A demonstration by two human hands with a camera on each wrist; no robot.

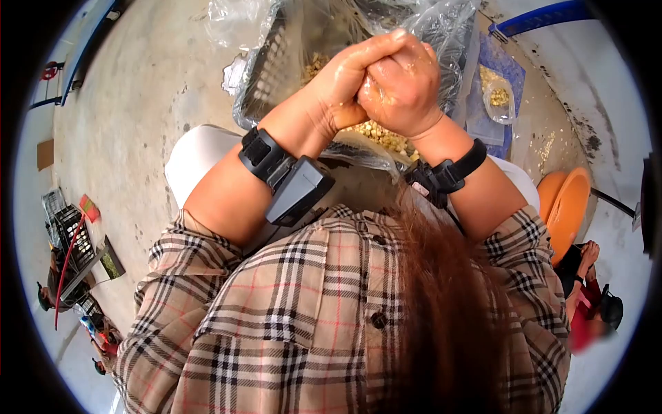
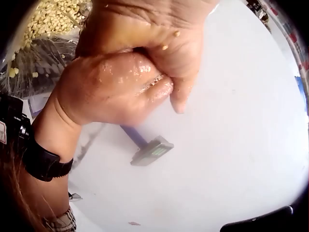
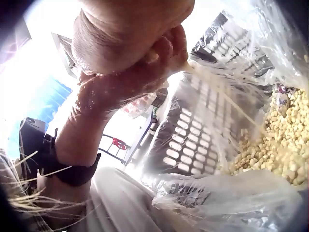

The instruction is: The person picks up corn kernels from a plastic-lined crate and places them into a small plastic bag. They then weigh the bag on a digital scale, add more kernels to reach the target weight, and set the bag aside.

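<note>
- Hands: the left hand (image 1: 341,79) and the right hand (image 1: 403,90) are closed tightly against each other. The left fingers lie over the top of the right fist, and both hands are wet and glistening.
- Held thing: a pale yellow piece (image 3: 152,57) is squeezed between the two hands. Only a small tip shows in the right wrist view, so its full shape cannot be told.
- Position: the clasped hands hang above a heap of kernels (image 1: 383,136), apart from it. The kernels are small, blocky, matt and cream-yellow. A few loose grains stick to the left hand in the left wrist view.
- Strand: a thin pale strand (image 3: 217,92) runs slantwise from the hands down towards the kernels. Whether it is fibre or liquid cannot be told.
- Container: the kernels lie in a clear, crinkled plastic liner (image 1: 441,41). It is spread inside a black crate (image 1: 272,62) with latticed walls, which stands on the rough concrete floor (image 1: 138,103).
- Surroundings: to the right, a small clear bag (image 1: 498,95) of kernels rests on a blue sheet (image 1: 507,65). Nearer the person, an orange basin (image 1: 569,203) is cut off by the right sleeve.
- Obscured: a plaid shirt (image 1: 310,310) and hair fill the lower part of the head view. The ground in the left wrist view is overexposed.
</note>
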